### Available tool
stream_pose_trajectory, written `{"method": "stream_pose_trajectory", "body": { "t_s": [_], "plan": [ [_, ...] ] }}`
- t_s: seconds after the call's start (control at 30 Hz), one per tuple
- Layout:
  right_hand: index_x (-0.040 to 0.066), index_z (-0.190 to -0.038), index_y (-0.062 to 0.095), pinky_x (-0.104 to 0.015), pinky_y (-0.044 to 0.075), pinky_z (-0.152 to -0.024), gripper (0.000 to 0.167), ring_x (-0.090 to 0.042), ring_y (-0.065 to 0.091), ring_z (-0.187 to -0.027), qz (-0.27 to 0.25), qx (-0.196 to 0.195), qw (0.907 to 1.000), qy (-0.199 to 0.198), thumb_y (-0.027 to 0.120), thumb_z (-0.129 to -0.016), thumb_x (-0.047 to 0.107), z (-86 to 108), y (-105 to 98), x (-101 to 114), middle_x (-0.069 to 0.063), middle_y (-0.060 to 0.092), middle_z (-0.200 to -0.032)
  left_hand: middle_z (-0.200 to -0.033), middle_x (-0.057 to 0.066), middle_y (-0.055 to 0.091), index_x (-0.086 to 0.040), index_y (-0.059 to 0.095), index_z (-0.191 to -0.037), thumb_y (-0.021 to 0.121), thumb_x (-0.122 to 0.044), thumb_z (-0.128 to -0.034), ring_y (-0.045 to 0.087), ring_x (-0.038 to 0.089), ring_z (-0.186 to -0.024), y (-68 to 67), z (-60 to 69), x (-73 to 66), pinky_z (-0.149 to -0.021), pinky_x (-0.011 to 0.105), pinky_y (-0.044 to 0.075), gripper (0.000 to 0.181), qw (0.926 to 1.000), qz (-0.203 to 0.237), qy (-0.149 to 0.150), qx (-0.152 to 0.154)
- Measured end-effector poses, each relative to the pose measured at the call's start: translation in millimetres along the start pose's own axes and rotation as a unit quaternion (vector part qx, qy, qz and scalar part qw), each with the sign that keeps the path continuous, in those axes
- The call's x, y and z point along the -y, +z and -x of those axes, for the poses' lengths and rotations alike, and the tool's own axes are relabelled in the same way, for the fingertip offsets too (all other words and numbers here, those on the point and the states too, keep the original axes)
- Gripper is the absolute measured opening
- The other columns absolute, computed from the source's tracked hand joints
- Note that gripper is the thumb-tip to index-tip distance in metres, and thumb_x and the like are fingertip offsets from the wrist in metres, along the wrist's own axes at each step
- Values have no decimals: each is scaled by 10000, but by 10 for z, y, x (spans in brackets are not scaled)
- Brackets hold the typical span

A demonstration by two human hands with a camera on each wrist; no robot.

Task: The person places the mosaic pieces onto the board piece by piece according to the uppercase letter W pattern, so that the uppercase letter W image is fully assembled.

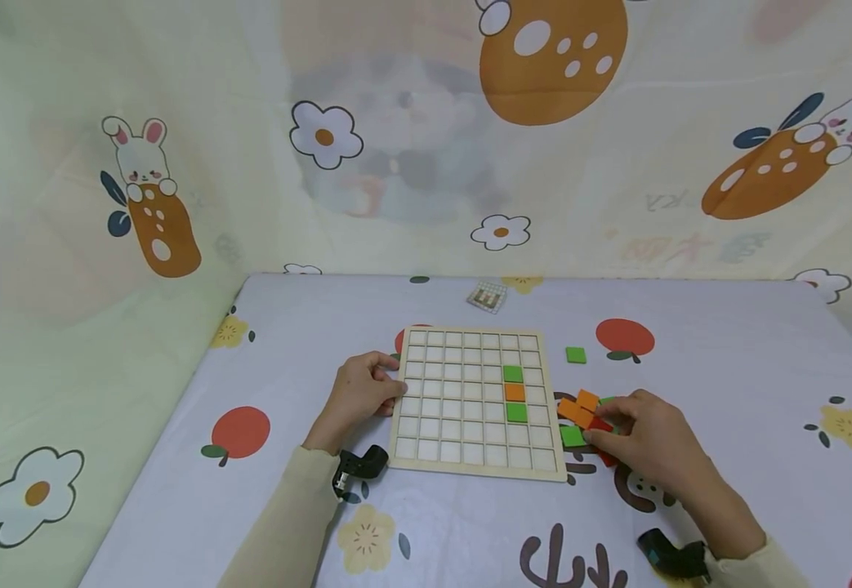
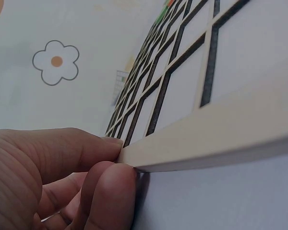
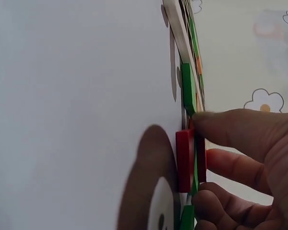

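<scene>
Printed tablecloth (image 1: 462, 531), red tile (image 1: 600, 424) at tip of right grip (image 1: 653, 441)

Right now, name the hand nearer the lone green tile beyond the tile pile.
Right. The right hand is at the tile pile, in front of the lone green tile; the left hand, across the wooden grid board, pinches its left edge.

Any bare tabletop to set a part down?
Free: the table between the right hand and the printed yellow flower right of it; also between the left hand and the printed apple left of it. Crowded: right of the grid board, loose tiles bunch at the right hand.
</scene>
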State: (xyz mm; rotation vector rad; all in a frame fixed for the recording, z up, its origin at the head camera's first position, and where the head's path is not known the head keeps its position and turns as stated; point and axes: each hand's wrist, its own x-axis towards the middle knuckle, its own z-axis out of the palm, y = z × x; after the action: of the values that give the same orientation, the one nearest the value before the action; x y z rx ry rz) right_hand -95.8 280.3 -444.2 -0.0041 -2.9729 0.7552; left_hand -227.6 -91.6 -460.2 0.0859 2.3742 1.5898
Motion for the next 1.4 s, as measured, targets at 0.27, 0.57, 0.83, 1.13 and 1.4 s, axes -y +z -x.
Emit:
{"method": "stream_pose_trajectory", "body": {
  "t_s": [0.27, 0.57, 0.83, 1.13, 1.4],
  "plan": [
    [6, -1082, 771, -287, 474, -565, 350, -181, 566, -740, -9, 285, 9994, 175, 888, -798, 176, -16, -16, 21, -88, 605, -923, -772, 78, 656, 13, 681, -1159, 782, 24, -880, 598, 109, -493, -3, 8, -3, -479, 224, 551, 297, 10000, 32, 39, 21],
    [-11, -1061, 778, -292, 474, -569, 361, -180, 585, -753, 32, 251, 9995, 174, 900, -796, 200, -23, -18, 28, -69, 640, -914, -769, 75, 644, 6, 684, -1151, 788, 17, -876, 596, 110, -489, -3, 24, -22, -474, 221, 544, 295, 10000, -19, -28, -39],
    [6, -1035, 787, -256, 448, -541, 315, -159, 560, -736, -166, 99, 9998, -45, 891, -793, 177, -27, -16, 115, -49, 649, -925, -772, 75, 640, -2, 684, -1154, 788, 6, -880, 597, 111, -492, 6, 14, -19, -474, 220, 543, 293, 10000, -28, -41, -42],
    [24, -1057, 793, -248, 409, -533, 332, -169, 508, -752, -480, 181, 9986, -111, 909, -781, 167, -58, 69, 371, -18, 597, -871, -787, 77, 632, -18, 687, -1154, 786, -5, -889, 603, 116, -506, 6, -8, 7, -481, 224, 549, 283, 10000, 3, -79, -25],
    [54, -1052, 795, -251, 390, -551, 311, -169, 486, -734, -744, 298, 9965, -225, 904, -785, 170, -92, 180, 533, -16, 595, -855, -802, 78, 634, -20, 684, -1163, 784, -7, -890, 604, 118, -518, 2, 6, -22, -485, 224, 550, 291, 9999, 36, -141, -34]
  ]
}}
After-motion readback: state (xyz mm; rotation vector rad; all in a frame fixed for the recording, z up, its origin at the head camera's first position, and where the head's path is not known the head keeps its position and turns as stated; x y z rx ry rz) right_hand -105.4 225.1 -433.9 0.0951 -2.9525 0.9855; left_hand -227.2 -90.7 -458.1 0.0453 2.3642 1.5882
